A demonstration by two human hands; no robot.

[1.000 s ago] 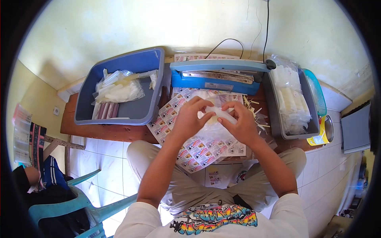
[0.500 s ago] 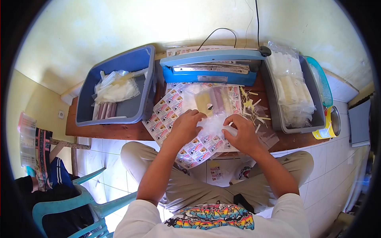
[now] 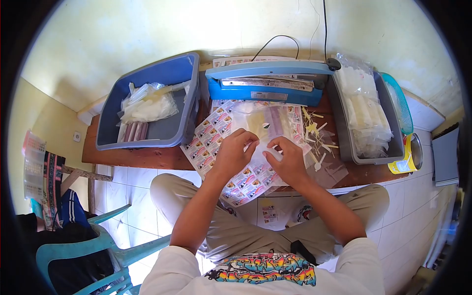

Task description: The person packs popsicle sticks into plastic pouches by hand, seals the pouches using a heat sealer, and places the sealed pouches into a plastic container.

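Note:
My left hand (image 3: 239,151) and my right hand (image 3: 286,158) are close together over the printed sheets (image 3: 209,143). Their fingers are closed in pinches on a thin clear plastic bag (image 3: 263,146), with a whitish fold showing at my right fingertips. The fingers hide part of the bag. Just beyond my hands lies a clear packet with yellowish and purple strips (image 3: 275,121) and a small dark-and-white label. Behind it stands a blue impulse sealer (image 3: 263,93), its long arm raised a little above the base.
At left, a blue-grey tub (image 3: 189,118) holds plastic bags and purple packs. A grey tub (image 3: 342,125) at right is heaped with pale packs (image 3: 365,108). Yellowish offcuts (image 3: 314,132) litter the table near a yellow tin (image 3: 405,155). A green plastic chair (image 3: 105,243) stands at lower left.
My hands have drawn a little nearer each other and pinch the plastic higher up. The bag's loose lower part is less spread out. The view has shifted slightly.

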